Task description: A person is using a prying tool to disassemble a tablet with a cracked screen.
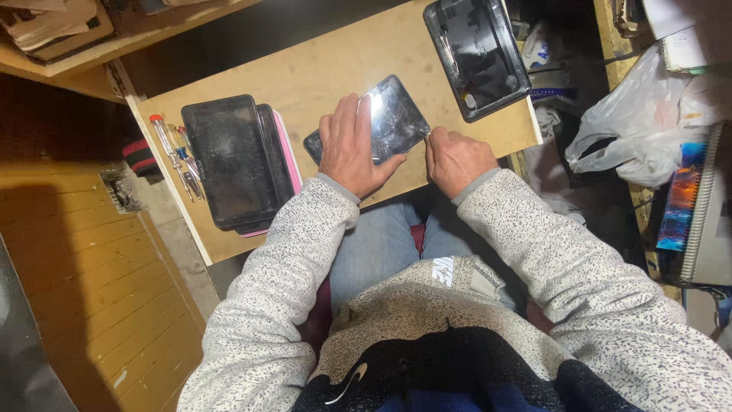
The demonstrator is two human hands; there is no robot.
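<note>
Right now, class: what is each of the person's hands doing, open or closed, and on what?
Left hand: open, palm flat on the cracked tablet.
Right hand: closed at the tablet's edge; what it pinches cannot be told.

Near the front edge of the surface [328, 69] lies a tablet [393, 118], with the left hand [352, 149] resting flat on its left half and the right hand [455, 159] touching its right corner. To the left of the tablet sits a stack of tablets [236, 160], and left of that stack a row of screwdrivers [177, 156] lies along the surface edge. A tray [476, 53] occupies the far right corner, behind the tablet, and a plastic bag [640, 126] lies off the surface to the right.
</note>
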